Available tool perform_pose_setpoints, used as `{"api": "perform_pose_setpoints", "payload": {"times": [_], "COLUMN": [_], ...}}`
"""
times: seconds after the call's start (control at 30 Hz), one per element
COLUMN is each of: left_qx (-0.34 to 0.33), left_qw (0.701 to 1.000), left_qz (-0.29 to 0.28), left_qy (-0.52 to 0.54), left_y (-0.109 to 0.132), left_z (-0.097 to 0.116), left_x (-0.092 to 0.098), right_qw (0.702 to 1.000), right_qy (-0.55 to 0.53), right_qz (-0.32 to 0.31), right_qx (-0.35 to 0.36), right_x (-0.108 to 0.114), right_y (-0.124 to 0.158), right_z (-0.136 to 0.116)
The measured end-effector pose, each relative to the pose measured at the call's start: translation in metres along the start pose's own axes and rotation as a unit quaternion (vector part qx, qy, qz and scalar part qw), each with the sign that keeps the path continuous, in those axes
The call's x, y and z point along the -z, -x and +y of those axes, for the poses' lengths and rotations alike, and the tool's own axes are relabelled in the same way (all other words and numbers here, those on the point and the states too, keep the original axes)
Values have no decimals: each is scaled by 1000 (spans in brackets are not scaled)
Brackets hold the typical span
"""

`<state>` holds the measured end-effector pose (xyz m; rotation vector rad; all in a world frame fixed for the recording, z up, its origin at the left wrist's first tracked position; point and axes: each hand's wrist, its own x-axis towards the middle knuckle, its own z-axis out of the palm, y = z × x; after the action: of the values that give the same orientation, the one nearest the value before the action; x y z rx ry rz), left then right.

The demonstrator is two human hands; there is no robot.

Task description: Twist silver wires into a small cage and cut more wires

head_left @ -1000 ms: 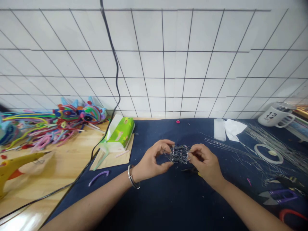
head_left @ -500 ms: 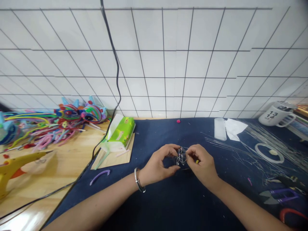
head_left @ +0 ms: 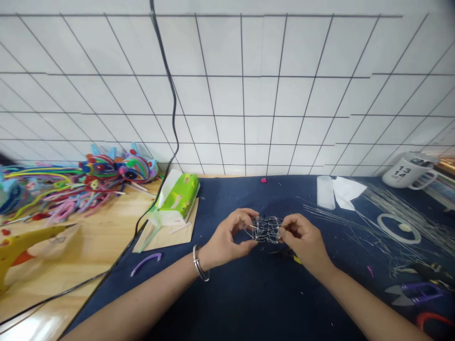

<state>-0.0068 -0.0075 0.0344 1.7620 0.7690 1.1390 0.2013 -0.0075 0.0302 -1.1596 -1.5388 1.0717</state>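
Observation:
A small cage-like mesh of thin silver wire (head_left: pixel 265 229) hangs just above the dark blue mat (head_left: pixel 249 293), stretched between both hands. My left hand (head_left: pixel 227 239), with a metal bangle on the wrist, pinches the mesh's left end with thumb and fingers closed. My right hand (head_left: pixel 304 241) grips the right end, fingers curled. Something small and yellow (head_left: pixel 297 259) lies on the mat under my right hand.
Loose silver wires (head_left: pixel 359 222) and a white tape ring (head_left: pixel 398 228) lie at the right, with a white mug (head_left: pixel 408 169) and purple snips (head_left: pixel 414 293). A green tissue pack (head_left: pixel 177 195), coloured pipe cleaners (head_left: pixel 71 182), a yellow glue gun (head_left: pixel 24 246) and a black cable (head_left: pixel 142 220) lie at the left.
The wire mesh was squeezed narrow between my hands half a second ago; now it is pulled out wide again, and my hands have moved apart.

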Motion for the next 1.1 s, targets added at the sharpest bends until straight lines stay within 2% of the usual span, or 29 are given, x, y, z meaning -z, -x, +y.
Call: {"api": "perform_pose_setpoints", "payload": {"times": [0.17,0.3,0.5,0.83,0.97,1.1], "left_qx": [12,33,51,28,30,55], "left_qw": [1000,999,999,999,998,993], "left_qz": [5,2,-16,-24,-19,-25], "left_qy": [13,25,3,-1,59,101], "left_y": [0,1,2,4,1,-3], "left_z": [0,0,-2,-5,-11,-19], "left_x": [-2,-6,-12,-10,-2,8], "right_qw": [997,986,975,981,991,1000], "right_qy": [69,143,170,155,118,16], "right_qz": [17,37,49,22,27,5], "right_qx": [22,71,131,112,58,-4], "right_x": [0,-6,-18,-12,-3,0], "right_y": [2,3,4,5,4,0], "right_z": [-2,-5,-6,-5,-1,7]}}
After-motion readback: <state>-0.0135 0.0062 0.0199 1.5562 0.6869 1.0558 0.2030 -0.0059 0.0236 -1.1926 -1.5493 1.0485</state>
